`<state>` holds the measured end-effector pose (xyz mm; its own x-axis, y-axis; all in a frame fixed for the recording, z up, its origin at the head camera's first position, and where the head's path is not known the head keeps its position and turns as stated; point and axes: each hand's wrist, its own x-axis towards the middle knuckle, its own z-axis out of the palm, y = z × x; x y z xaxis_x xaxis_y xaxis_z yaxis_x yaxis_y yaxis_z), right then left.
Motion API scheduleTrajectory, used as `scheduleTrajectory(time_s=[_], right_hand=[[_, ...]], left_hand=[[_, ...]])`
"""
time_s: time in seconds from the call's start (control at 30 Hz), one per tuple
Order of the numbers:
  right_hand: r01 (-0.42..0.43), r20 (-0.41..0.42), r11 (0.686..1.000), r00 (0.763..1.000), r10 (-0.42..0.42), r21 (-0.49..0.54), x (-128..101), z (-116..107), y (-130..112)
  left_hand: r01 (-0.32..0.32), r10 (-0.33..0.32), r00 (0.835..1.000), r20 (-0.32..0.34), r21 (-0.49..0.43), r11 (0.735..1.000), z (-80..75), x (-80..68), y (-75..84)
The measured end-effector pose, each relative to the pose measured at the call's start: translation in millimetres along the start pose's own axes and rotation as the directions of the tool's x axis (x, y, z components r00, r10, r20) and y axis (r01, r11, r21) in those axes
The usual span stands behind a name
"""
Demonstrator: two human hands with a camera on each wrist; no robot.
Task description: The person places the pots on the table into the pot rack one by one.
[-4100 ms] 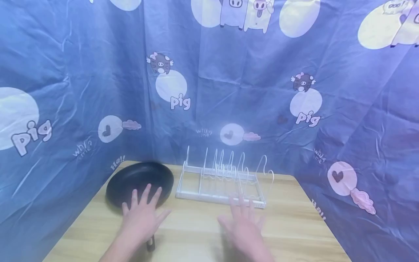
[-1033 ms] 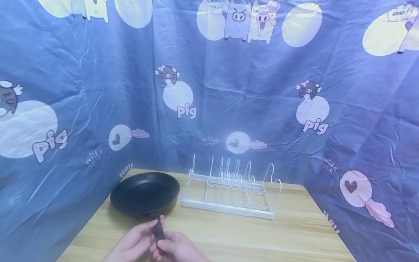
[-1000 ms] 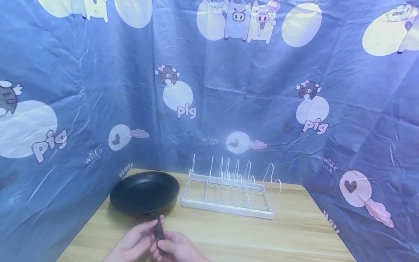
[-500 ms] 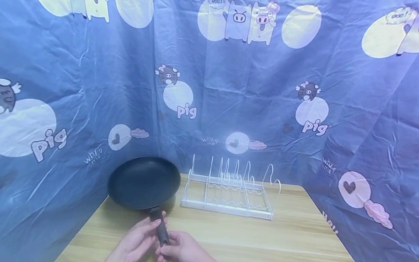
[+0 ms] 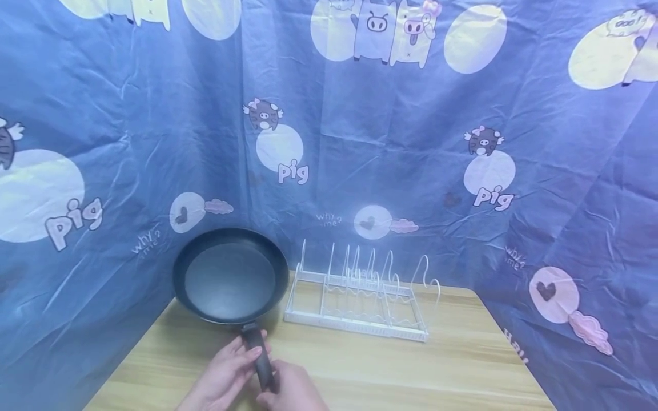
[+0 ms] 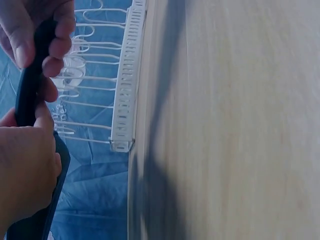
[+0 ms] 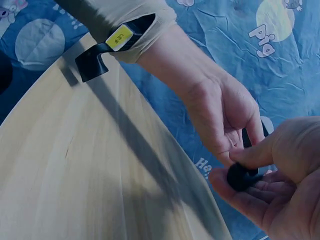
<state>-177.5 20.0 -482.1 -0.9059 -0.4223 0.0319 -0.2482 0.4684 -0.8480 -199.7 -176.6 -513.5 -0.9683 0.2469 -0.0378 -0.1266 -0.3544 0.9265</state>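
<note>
- The fingers of the left hand (image 5: 226, 372) curl round the upper handle (image 5: 259, 359), thumb along its near face; those of the right hand (image 5: 297, 391) pinch its tail end, just beyond which the grip stops.
- With both hands gripping only the handle, a loosened thumb could let it roll between the fingers and tip the pan sideways; the right hand, right at the end, looks the likelier to slip.
- Directly under the fingers lies the table (image 5: 411, 371). Should the wrists sag, the pan's weight, all out in front of the grip, could drop its far rim onto the wood.
- Just ahead of the left fingers is the pan (image 5: 231, 279), apparently raised off the table, its inside tilted toward the person. Too much tilt could overbalance it.
- To the right of the fingers and farther out stands the rack (image 5: 354, 327), near the pan's rim but apart in the head view. A careless sideways swing could knock its thin wires or shove its frame along.
- Farthest from the fingers hangs the curtain (image 5: 360, 114); pushing forward too far could brush the pan against it.
</note>
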Motion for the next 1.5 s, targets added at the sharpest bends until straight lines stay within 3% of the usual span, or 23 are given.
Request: scheduleTrajectory(time_s=[0.27, 0.63, 1.0, 1.23, 1.5], right_hand=[[0.005, -0.106, 0.971, 0.994, -0.031, -0.239, 1.1, 8.1, 7.7], [0.018, -0.189, 0.968, 0.98, -0.067, -0.251, 0.0, 10.9, 15.1], [-0.015, -0.235, 0.971, 0.971, -0.043, -0.24, -6.6, 10.4, 16.4], [-0.027, -0.291, 0.974, 0.956, -0.041, -0.225, -7.6, 6.9, 16.0], [0.001, -0.262, 0.993, 0.965, -0.033, -0.122, -9.2, 1.7, 27.4]], left_hand=[[-0.02, 0.024, 0.99, -0.136, 0.036, 0.999, 18.2, 1.3, -3.8], [-0.083, 0.103, 0.971, -0.217, 0.102, 0.991, 39.7, 2.2, -1.2], [-0.094, 0.155, 0.954, -0.257, 0.235, 0.967, 60.2, 2.5, 6.6], [-0.09, 0.201, 0.941, -0.274, 0.369, 0.925, 72.2, 6.9, 12.5], [-0.092, 0.251, 0.932, -0.261, 0.501, 0.861, 83.6, 13.5, 16.6]])
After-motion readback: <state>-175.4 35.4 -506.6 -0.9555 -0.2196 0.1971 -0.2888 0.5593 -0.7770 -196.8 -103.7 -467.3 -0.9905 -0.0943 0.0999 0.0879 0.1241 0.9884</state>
